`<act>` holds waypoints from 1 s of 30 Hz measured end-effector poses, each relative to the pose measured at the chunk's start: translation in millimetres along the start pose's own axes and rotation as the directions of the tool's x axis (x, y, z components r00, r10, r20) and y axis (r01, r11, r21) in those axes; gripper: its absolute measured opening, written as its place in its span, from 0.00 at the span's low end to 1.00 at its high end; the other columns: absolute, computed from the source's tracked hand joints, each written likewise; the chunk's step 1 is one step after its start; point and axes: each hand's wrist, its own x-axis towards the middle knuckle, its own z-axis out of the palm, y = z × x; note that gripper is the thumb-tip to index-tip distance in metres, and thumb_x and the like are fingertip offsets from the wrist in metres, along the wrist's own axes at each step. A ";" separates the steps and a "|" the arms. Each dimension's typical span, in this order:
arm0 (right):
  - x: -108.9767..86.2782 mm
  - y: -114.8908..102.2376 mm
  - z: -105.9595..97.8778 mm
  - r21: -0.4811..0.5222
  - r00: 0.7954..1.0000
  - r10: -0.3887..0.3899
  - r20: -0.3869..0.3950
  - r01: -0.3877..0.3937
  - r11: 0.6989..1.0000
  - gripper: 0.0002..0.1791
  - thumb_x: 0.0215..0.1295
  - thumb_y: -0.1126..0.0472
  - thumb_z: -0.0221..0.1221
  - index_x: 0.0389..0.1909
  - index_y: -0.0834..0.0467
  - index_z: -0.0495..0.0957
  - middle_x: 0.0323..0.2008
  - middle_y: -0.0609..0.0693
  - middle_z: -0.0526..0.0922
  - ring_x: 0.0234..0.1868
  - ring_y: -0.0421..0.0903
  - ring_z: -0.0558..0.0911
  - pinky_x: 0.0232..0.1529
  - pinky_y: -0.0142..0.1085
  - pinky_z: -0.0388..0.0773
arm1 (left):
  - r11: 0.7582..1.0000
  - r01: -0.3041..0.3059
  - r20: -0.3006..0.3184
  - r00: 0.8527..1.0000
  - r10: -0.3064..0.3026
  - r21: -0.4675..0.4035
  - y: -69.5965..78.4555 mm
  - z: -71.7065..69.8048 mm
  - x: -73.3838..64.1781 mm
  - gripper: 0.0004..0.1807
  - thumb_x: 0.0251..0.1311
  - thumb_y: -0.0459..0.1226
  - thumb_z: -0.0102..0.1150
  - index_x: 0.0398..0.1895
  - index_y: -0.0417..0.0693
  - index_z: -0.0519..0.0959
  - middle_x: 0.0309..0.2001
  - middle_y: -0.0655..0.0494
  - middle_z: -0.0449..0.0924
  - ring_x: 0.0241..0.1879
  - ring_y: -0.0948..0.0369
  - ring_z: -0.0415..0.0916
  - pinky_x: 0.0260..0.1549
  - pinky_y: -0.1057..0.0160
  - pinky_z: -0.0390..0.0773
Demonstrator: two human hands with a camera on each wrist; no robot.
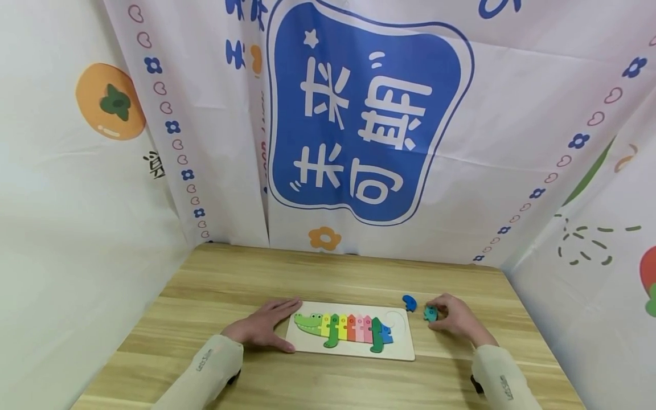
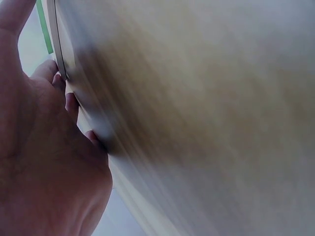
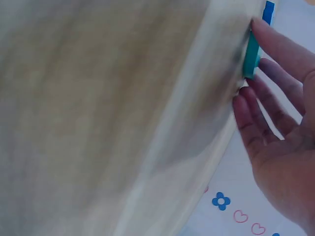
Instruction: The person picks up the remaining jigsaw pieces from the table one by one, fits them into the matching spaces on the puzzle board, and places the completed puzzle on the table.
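Observation:
A crocodile puzzle board [image 1: 353,351] lies on the table, its colourful wooden pieces [image 1: 351,328] set in a row from the green head to a blue piece [image 1: 386,333] near the right end. At the board's left edge rests my left hand [image 1: 262,327], thumb and fingers spread along the corners. My right hand [image 1: 456,320] pinches a teal puzzle piece [image 1: 430,313] at the table, right of the board. The right wrist view shows the teal piece [image 3: 251,55] edge-on between thumb and fingertips. Just left of it lies a loose dark blue piece [image 1: 409,302].
The wooden table [image 1: 307,273] meets a printed cloth [image 1: 456,228] hanging behind it, with more white cloth on both sides. On the board's right part, a curved outline [image 1: 401,320] shows beside the blue piece.

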 end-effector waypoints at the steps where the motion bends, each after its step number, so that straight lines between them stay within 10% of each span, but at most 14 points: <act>1: -0.2 1.2 0.2 -0.006 1.000 0.001 -0.007 -0.001 1.000 0.27 0.52 0.63 0.79 0.55 0.62 0.85 0.51 0.57 0.83 0.53 0.57 0.83 0.58 0.57 0.80 | 1.000 0.000 0.000 1.000 0.000 0.000 0.0 -0.2 -0.1 0.62 0.50 0.66 0.73 0.85 0.63 0.51 0.85 0.59 0.47 0.82 0.43 0.45 0.73 0.31 0.55; 15: -4.4 -3.9 3.3 0.233 0.990 0.118 -0.082 -0.096 0.968 0.28 0.53 0.61 0.79 0.56 0.60 0.83 0.55 0.59 0.78 0.44 0.48 0.83 0.42 0.38 0.84 | 1.000 0.020 0.007 1.000 -0.020 -0.009 4.6 -2.4 -2.4 0.61 0.50 0.66 0.73 0.84 0.64 0.52 0.84 0.58 0.48 0.82 0.42 0.44 0.73 0.29 0.54; 30: -8.5 -24.8 -5.2 0.466 0.979 -0.011 -0.203 0.106 0.878 0.29 0.55 0.67 0.76 0.60 0.62 0.81 0.45 0.59 0.84 0.39 0.41 0.85 0.42 0.30 0.85 | 1.000 -0.014 0.004 1.000 0.014 -0.024 2.7 -2.5 -2.1 0.61 0.51 0.64 0.74 0.85 0.60 0.52 0.85 0.56 0.47 0.82 0.42 0.43 0.73 0.29 0.52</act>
